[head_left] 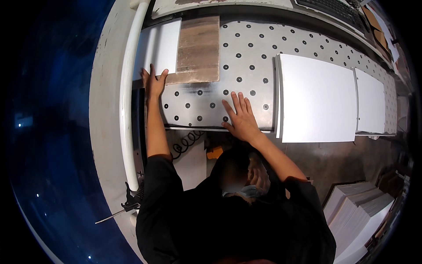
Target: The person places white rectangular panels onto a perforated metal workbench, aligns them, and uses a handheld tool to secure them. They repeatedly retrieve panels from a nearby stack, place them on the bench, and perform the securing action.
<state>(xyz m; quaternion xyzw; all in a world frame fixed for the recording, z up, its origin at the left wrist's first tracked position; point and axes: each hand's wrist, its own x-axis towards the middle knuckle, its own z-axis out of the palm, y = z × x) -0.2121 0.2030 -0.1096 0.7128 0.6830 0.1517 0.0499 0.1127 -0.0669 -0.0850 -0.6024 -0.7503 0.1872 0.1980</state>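
My left hand (154, 84) is at the near edge of a white sheet (160, 46), with its fingers spread and the tips over the sheet's lower border. The sheet lies partly over a worn brown board (198, 50) at the left end of the grey metal table (239, 92). My right hand (241, 121) lies palm down near the table's front edge, its fingers stretched out on the dotted metal surface, holding nothing. To the right of it lies a stack of large white sheets (317, 99). Whether my left fingertips press on the sheet is hard to tell.
A smaller white stack (370, 102) lies farther right. A white rail (128, 101) runs along the left, with an air gun (132, 200) below and a black coiled hose (187, 143) under the table. Several white stacks (358, 215) stand lower right; a keyboard (336, 12) is behind.
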